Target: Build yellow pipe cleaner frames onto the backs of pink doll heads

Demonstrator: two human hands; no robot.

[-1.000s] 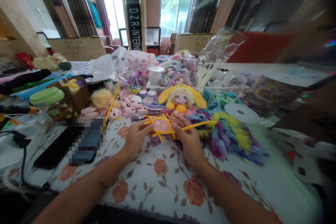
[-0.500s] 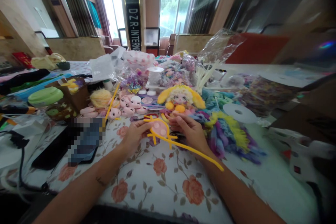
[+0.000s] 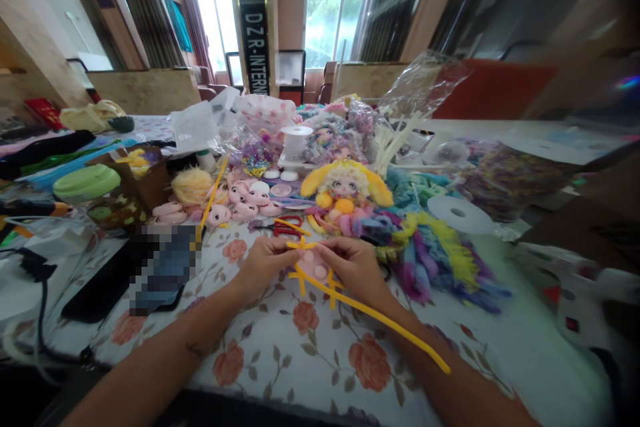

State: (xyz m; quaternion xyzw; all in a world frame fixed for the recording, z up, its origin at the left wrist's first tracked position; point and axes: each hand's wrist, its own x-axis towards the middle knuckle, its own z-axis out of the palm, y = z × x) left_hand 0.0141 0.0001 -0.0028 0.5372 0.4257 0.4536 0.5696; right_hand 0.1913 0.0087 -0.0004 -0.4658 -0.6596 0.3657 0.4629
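My left hand (image 3: 266, 265) pinches the upper left edge of a small pink plastic piece (image 3: 314, 268) with round bumps. Yellow pipe cleaner (image 3: 395, 321) runs around this piece, with short stubs crossing it and one long tail reaching down to the right over my right forearm. On the opposite edge, the fingers of my right hand (image 3: 356, 268) are closed on the pipe cleaner and piece; the fingertips are partly hidden. Just beyond lie red-handled scissors (image 3: 286, 228). Behind them sits a doll (image 3: 345, 187) with long yellow ears.
Pink doll faces (image 3: 245, 203) lie left of the doll. Two phones (image 3: 103, 283) rest at the left, near a green-lidded cup (image 3: 87, 187). Coloured wool (image 3: 425, 257), a white spool (image 3: 460, 213) and a glue gun (image 3: 570, 293) are at the right.
My right hand has closed from loosely spread fingers into a pinch on the piece. The piece has shifted slightly right and down, uncovering more of the scissors.
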